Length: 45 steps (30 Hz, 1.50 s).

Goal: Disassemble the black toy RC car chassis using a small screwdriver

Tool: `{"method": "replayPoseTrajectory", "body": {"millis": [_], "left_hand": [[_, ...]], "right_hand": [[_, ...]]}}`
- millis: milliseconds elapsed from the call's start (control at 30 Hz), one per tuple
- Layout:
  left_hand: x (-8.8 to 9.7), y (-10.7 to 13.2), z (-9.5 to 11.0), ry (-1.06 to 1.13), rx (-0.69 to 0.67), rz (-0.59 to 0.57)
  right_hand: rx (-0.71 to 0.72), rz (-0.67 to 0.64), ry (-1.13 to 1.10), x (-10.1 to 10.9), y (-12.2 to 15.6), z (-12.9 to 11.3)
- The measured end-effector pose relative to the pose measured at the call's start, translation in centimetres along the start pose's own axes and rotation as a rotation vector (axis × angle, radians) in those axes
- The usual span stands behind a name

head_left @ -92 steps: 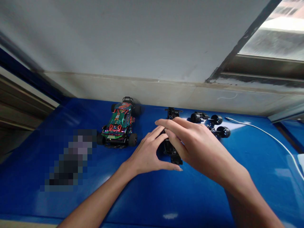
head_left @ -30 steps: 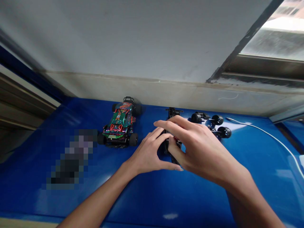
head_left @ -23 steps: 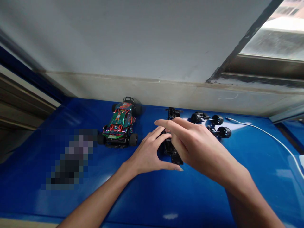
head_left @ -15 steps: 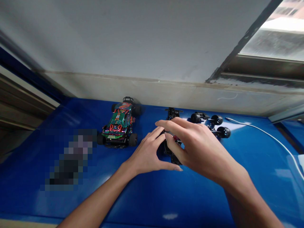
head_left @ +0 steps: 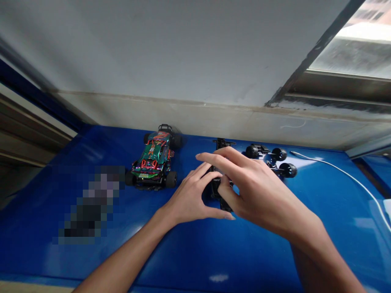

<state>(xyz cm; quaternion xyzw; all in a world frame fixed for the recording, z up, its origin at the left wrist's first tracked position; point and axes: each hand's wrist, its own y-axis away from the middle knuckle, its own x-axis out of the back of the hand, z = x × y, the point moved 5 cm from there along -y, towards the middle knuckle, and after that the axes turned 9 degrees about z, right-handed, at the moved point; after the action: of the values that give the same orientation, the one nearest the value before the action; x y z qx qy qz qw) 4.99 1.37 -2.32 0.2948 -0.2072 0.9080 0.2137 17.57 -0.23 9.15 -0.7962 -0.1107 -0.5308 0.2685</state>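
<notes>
Left grip (head_left: 192, 197) spread at the black chassis (head_left: 216, 189) on the blue worktop (head_left: 195, 256); right grip (head_left: 255, 185) over it, closure unclear. Chassis likely light, stiff: best held by frame edges.

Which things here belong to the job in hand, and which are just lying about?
In hand, it seems:
left hand
right hand
black frame beneath the fingers

Apparently lying about:
toy car
black wheels, perhaps related
white cable
pixelated item, unidentifiable
</notes>
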Motion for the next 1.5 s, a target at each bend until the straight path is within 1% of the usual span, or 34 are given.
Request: {"method": "replayPoseTrajectory", "body": {"millis": [100, 233, 367, 500, 567, 700, 800, 933, 1133, 1367, 1500], "left_hand": [[0.09, -0.03, 0.13, 0.013, -0.014, 0.010], [0.04, -0.10, 0.13, 0.018, 0.014, -0.010], [-0.05, -0.13, 0.00, 0.004, 0.031, -0.019], [-0.02, -0.05, 0.02, 0.018, 0.004, -0.006], [0.01, 0.00, 0.03, 0.022, 0.005, -0.002], [-0.01, 0.10, -0.07, 0.017, 0.035, -0.013], [-0.09, 0.11, -0.18, 0.009, 0.047, -0.028], [0.00, 0.03, 0.00, 0.017, 0.002, -0.002], [0.02, 0.05, -0.01, 0.014, 0.031, -0.020], [0.05, -0.04, 0.11, 0.023, 0.007, 0.004], [0.02, -0.04, 0.05, 0.027, 0.029, -0.010]], "right_hand": [[-0.007, 0.006, -0.006, -0.07, 0.04, 0.05], [-0.045, -0.008, 0.013, -0.37, 0.09, 0.48], [-0.036, -0.007, -0.015, -0.26, 0.14, 0.46], [-0.007, 0.018, -0.031, 0.03, 0.06, 0.13], [-0.018, 0.024, -0.022, -0.01, -0.03, 0.19], [-0.036, -0.009, 0.002, -0.43, -0.10, 0.52], [-0.032, -0.005, 0.001, -0.35, -0.02, 0.52], [0.000, 0.014, -0.011, -0.04, 0.07, 0.15], [-0.057, 0.002, -0.022, -0.37, -0.03, 0.63], [-0.028, 0.020, -0.065, -0.18, -0.18, 0.44], [-0.048, 0.006, -0.042, -0.26, -0.29, 0.64]]}}
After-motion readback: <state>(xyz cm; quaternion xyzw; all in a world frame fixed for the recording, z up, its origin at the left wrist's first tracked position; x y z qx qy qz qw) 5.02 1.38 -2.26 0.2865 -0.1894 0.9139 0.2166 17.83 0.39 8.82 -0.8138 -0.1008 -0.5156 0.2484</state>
